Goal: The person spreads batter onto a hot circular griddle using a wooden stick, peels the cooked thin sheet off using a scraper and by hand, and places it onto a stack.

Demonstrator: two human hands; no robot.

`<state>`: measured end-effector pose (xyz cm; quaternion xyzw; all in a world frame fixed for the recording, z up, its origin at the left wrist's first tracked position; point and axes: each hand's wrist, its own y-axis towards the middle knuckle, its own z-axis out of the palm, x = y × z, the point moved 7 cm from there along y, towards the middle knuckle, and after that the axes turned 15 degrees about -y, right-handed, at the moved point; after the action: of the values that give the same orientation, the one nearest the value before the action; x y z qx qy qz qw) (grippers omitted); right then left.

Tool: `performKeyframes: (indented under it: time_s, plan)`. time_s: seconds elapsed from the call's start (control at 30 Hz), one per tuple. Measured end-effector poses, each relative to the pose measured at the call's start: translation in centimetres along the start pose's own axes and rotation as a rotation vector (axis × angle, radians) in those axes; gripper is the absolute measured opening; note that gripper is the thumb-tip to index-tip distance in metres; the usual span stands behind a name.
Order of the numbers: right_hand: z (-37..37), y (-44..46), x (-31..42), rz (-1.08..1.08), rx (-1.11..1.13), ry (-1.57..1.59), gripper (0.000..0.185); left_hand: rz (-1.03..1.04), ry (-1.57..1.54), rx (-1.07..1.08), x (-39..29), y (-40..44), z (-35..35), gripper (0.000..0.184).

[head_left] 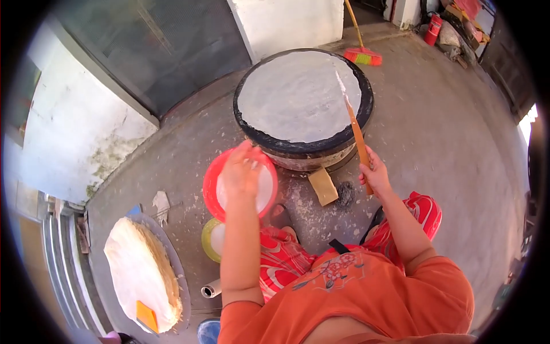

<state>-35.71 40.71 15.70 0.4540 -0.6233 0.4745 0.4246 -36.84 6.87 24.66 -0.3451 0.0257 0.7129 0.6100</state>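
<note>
My right hand point(375, 172) is closed around the lower end of a long flat wooden spatula point(358, 135). Its white-coated tip reaches up over a round griddle point(368, 106) with a black rim. A thin white sheet of batter point(298, 94) covers most of the griddle's top. My left hand point(242, 169), a little blurred, is above a red basin point(213, 186) of white batter point(265, 186). Its fingers are loosely bent and apart, with nothing visible in them. Partly behind my left forearm is a yellow-green bowl point(207, 239), also with something white in it.
At left, a thick stack of pale round sheets point(134, 261) carries an orange scraper point(146, 315). A tan block point(323, 187) and a dark scouring pad point(345, 195) lie before the griddle. Beyond are a broom point(364, 56) and a fire extinguisher point(433, 30). White flakes litter the floor.
</note>
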Motion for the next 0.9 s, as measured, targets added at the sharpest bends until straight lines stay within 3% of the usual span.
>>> performKeyframes:
  time_s: [0.27, 0.6, 0.83, 0.9]
  plan:
    - [4.0, 4.8, 0.1, -0.028, 0.173, -0.286, 0.052, -0.242, 0.025, -0.059, 9.4, 1.1, -0.7, 0.020]
    - [10.6, 12.4, 1.7, -0.058, 0.247, -0.445, 0.046, -0.316, 0.105, 0.011, 11.3, 0.7, 1.3, 0.022]
    - [12.8, 15.8, 2.0, 0.049, 0.258, -0.529, 0.038, -0.334, 0.095, 0.032, 11.2, 0.5, 2.1, 0.022]
    - [13.5, 17.5, 1.6, 0.009, 0.228, -0.679, 0.038, -0.340, 0.089, 0.046, 11.3, 0.4, 2.3, 0.022]
